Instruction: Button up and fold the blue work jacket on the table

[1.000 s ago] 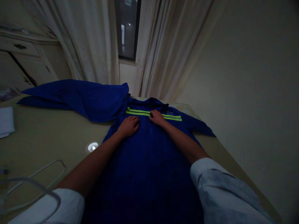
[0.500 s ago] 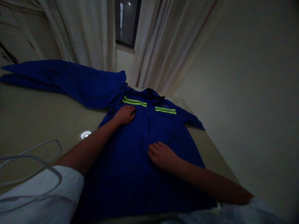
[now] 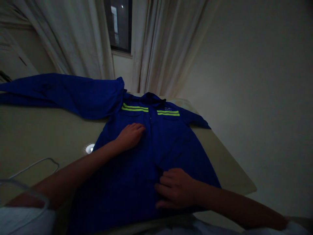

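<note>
A blue work jacket (image 3: 129,176) with yellow-green and grey reflective strips lies front up on the bed-like surface, collar at the far end. My left hand (image 3: 132,135) rests on the chest below the left strip, fingers stretched out flat over the cloth. Lower down, beside the front placket, my right hand (image 3: 176,187) has its fingers curled against the fabric, and a small dark fold rises at the fingertips. What lies under those fingers is partly hidden. One sleeve (image 3: 73,94) stretches far to the left, while the other sleeve (image 3: 199,120) is short-looking at the right.
A pale greenish surface (image 3: 49,130) supports the jacket. Left of it lies a small shiny white round object (image 3: 90,148). A white cable (image 3: 31,166) loops at the lower left. Curtains (image 3: 80,39), a dark window (image 3: 119,26) and a plain wall (image 3: 264,98) stand beyond.
My left hand has slid down, away from the reflective strip. The right hand has come nearer to me along the front, with a fold now at its fingers. The view has shifted slightly.
</note>
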